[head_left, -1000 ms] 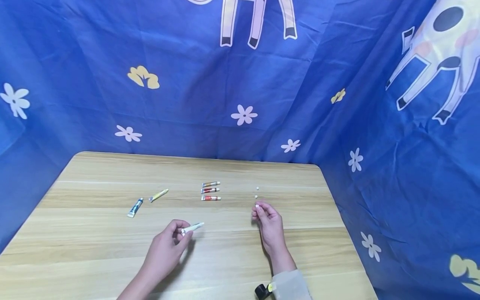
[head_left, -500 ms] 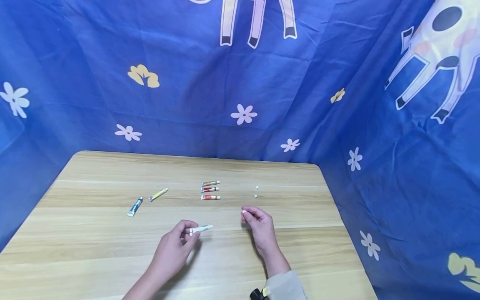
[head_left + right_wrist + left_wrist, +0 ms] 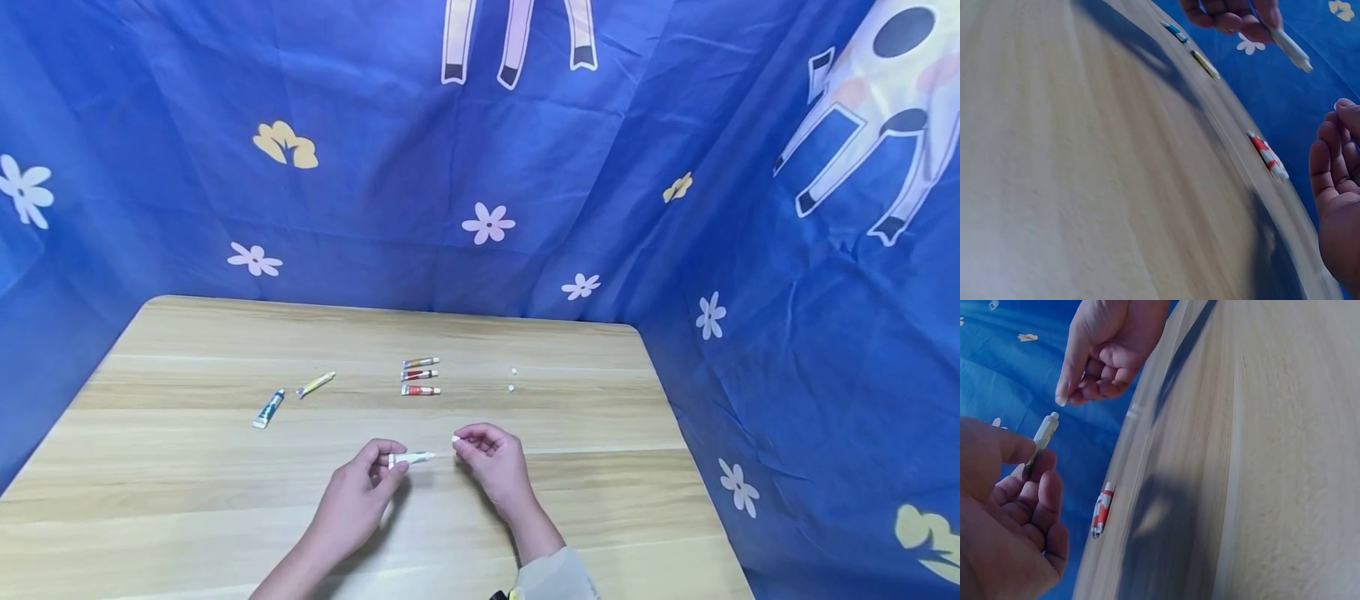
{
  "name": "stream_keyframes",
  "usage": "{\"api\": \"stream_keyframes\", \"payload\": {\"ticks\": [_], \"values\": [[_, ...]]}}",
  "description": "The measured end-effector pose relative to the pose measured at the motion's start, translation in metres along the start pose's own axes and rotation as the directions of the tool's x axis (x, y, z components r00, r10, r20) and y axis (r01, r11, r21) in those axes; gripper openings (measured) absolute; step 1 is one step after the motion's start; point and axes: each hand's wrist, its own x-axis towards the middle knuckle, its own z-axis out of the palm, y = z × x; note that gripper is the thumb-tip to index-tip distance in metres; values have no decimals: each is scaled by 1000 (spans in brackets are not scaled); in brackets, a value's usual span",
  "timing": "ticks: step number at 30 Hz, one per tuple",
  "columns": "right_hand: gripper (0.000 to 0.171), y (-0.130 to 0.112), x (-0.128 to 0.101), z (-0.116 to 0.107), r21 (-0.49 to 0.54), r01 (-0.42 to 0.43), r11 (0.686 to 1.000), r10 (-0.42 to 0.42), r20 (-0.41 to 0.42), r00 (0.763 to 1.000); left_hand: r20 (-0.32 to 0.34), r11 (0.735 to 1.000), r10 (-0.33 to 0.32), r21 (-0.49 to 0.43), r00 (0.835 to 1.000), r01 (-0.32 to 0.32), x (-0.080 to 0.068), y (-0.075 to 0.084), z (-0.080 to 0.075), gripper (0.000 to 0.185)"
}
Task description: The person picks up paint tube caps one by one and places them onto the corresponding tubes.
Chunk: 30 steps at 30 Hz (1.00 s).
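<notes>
Right now my left hand (image 3: 360, 492) pinches a small white tube (image 3: 410, 457) between thumb and fingers, its open nozzle pointing right, raised just above the desk (image 3: 187, 483). My right hand (image 3: 491, 454) pinches a tiny white cap (image 3: 455, 438) at its fingertips, near the nozzle but not yet touching it. So, as I judge it, the cap is not yet on this tube. Farther off lie three tubes (image 3: 420, 376) side by side, with two loose caps (image 3: 512, 379) to their right. At far left a blue tube (image 3: 268, 408) and a yellow tube (image 3: 316, 383) lie apart.
</notes>
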Motion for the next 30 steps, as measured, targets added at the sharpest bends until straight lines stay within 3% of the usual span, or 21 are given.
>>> {"api": "stream_keyframes", "payload": {"ticks": [5, 11, 30], "values": [[17, 0, -4, 9, -118, 52, 992, -47, 44, 998, -7, 1000, 18, -11, 1000, -18, 0, 1, -1, 18], [15, -1, -8, 16, -185, 98, 978, -80, 103, 992, -12, 1000, 3, -10, 1000, -3, 0, -1, -1, 17], [15, 4, -12, 23, -218, 82, 972, -63, 93, 994, 18, 1000, -21, -21, 1000, 22, 0, -1, -1, 17]]}}
